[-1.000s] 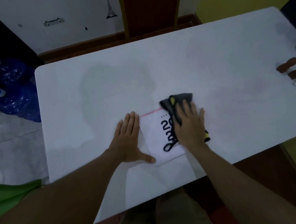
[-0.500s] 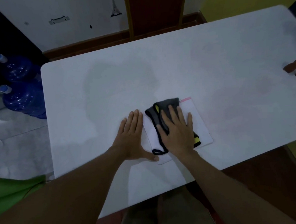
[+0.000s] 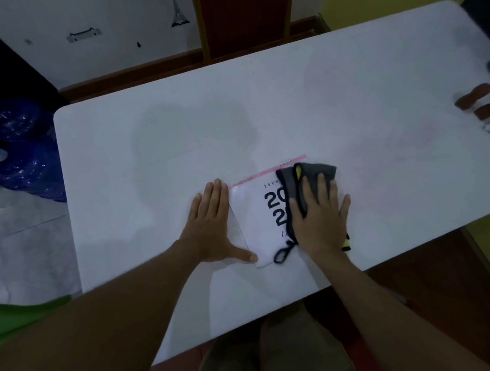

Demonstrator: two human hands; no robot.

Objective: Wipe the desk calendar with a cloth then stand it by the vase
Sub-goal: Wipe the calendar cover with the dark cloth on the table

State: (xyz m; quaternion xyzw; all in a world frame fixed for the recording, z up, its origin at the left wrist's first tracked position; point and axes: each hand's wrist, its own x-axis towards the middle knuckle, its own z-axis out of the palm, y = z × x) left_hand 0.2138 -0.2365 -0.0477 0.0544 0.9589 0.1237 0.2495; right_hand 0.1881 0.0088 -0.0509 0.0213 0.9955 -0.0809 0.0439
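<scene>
A white desk calendar with a pink top edge and dark numerals lies flat near the front of the white table. My left hand rests flat, fingers together, along its left edge, the thumb touching its near corner. My right hand presses a grey cloth with yellow trim and a dark hem onto the calendar's right half, hiding that part. At the far right edge a blurred white object with brown-red shapes shows; I cannot tell whether it is the vase.
A dark red chair back stands behind the table's far edge. Two blue water jugs sit on the floor at the left. The table's near edge runs just in front of my forearms.
My right hand has slid the cloth from the calendar's left-middle to its right half, uncovering the numerals. The left hand stays at the left edge.
</scene>
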